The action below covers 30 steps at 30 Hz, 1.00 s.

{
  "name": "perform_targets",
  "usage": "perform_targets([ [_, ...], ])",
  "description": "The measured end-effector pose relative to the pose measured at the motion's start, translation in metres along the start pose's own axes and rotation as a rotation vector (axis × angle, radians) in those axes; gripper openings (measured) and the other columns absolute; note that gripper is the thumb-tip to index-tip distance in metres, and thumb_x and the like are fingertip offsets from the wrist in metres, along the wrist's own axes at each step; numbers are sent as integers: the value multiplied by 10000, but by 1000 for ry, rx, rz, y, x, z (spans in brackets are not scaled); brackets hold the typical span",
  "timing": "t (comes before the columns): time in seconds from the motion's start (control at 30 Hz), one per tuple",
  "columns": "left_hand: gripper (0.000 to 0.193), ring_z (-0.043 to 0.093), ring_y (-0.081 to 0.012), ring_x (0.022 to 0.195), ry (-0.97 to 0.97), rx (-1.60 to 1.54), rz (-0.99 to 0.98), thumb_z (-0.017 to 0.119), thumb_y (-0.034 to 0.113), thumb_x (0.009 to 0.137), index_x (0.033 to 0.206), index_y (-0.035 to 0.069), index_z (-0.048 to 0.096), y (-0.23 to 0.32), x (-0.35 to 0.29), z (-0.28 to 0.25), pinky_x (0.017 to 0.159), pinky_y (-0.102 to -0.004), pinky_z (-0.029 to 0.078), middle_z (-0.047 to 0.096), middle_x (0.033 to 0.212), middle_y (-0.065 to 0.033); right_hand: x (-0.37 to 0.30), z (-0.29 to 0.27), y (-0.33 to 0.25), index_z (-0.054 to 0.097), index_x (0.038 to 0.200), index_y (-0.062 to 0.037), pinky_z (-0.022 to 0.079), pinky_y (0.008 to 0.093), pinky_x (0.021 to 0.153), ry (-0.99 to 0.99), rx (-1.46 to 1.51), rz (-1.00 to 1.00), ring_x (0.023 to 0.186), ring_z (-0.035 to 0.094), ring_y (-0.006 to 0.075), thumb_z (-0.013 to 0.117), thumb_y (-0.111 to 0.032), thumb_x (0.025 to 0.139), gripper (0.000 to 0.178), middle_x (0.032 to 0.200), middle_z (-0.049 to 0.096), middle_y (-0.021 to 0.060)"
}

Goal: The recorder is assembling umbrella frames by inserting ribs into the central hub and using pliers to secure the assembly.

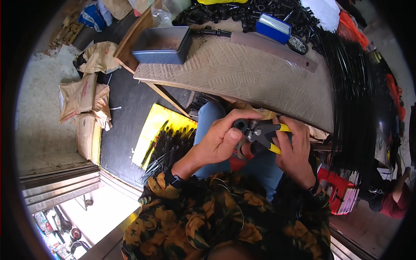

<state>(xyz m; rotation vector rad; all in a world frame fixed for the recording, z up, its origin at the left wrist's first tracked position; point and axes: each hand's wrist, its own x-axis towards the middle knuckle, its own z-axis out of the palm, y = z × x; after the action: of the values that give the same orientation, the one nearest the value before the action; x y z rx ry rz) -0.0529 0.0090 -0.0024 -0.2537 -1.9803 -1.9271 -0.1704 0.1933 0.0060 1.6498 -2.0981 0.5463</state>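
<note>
My right hand point(294, 149) grips pliers with yellow and black handles point(273, 138), jaws pointing left. My left hand point(223, 136) pinches a small black plastic part point(241, 125) at the jaws, thumb pressed against it. Both hands meet above my lap, just in front of the worktable's near edge. A small reddish piece shows under the pliers, partly hidden by my fingers.
The worktable point(242, 71) bears a blue metal tin point(162, 45), a long flat blade point(273, 47), a small blue box point(273, 28) and a heap of black parts point(242, 11). Black rods lie on a yellow sheet point(162, 138). Black wire coils point(353, 95) hang right. Sacks point(82, 99) lie left.
</note>
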Motion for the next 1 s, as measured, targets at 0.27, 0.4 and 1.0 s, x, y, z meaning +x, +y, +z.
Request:
perform_targets([
  [0.27,533,520,-200,1012,111,36,24,318,450,942,1166,-8,475,-3,2,1,838,-270,402,535,1100,-120,11,-18,3,516,1169,-29,374,490,887,-140,-118,-49,970,497,270,572,-55,725,448,1132,437,106],
  [0.4,642,438,-50,685,123,72,-52,273,560,902,1161,13,485,1,1,-2,587,-197,365,556,1076,-54,15,-25,1,510,1169,-34,401,457,826,-166,-192,-60,943,500,270,558,-77,750,424,1122,436,104],
  [1.0,503,467,-98,619,284,263,77,311,433,946,1153,0,462,-9,3,11,576,-236,383,522,787,-60,7,2,16,538,875,-11,484,363,647,-124,26,-104,779,558,285,654,-97,643,273,946,494,135],
])
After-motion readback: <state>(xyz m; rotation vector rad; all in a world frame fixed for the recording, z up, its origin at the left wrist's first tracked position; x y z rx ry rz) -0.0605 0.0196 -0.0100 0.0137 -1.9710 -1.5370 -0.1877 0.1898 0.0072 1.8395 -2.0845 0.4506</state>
